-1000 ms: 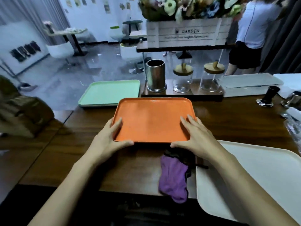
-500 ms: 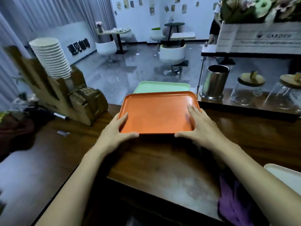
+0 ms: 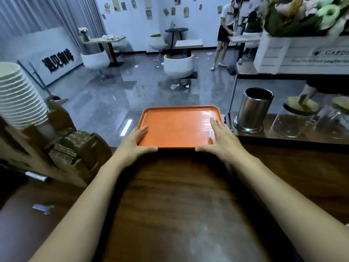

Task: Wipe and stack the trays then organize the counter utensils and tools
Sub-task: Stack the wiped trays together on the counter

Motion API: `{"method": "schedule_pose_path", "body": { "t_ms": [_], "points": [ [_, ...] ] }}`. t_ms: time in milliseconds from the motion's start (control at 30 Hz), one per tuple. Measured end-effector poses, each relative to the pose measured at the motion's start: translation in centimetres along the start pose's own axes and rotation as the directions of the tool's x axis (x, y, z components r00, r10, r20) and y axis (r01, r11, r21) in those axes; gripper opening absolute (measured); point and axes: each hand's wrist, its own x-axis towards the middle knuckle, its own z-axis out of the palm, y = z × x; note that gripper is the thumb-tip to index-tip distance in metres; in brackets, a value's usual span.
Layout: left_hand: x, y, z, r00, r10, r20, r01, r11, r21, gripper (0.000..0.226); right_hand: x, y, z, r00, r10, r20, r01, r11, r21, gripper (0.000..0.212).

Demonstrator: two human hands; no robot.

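Observation:
An orange tray lies flat at the far edge of the dark wooden counter. My left hand grips its near left corner, thumb along the front rim and fingers on the tray's inside. My right hand grips the near right corner the same way. The green tray seen earlier is hidden, apparently under the orange one. The purple cloth and the cream tray are out of view.
A steel utensil cylinder stands just right of the tray, with two lidded glass jars beyond it. A wooden holder with a stack of paper cups stands at left. A person stands far back in the room.
Both hands have carried the orange tray forward and left, from in front of me to over the green tray, which it now covers. The cloth and cream tray have left the view.

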Motion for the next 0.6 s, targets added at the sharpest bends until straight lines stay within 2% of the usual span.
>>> {"method": "schedule_pose_path", "body": {
  "t_ms": [200,300,467,600],
  "points": [
    [5.7,-1.5,-0.5,0.998,0.034,0.056,-0.033,0.999,-0.008,0.101,3.9,0.5,1.3,0.997,0.078,-0.009,-0.077,0.996,0.04,0.142],
    [7.3,-2.2,-0.2,0.997,0.056,0.056,-0.056,0.998,0.007,0.097,5.2,1.0,1.9,0.997,0.081,-0.017,-0.08,0.996,0.026,0.135],
    [8.6,-3.0,0.2,0.998,0.05,0.046,-0.056,0.989,0.136,0.096,6.2,1.4,2.4,0.994,0.104,0.026,-0.104,0.995,0.004,0.133],
    [8.8,-4.0,0.7,0.998,0.054,0.044,-0.064,0.956,0.287,0.108,5.8,2.0,2.7,0.989,0.13,0.075,-0.129,0.991,-0.019,0.133]
  ]
}}
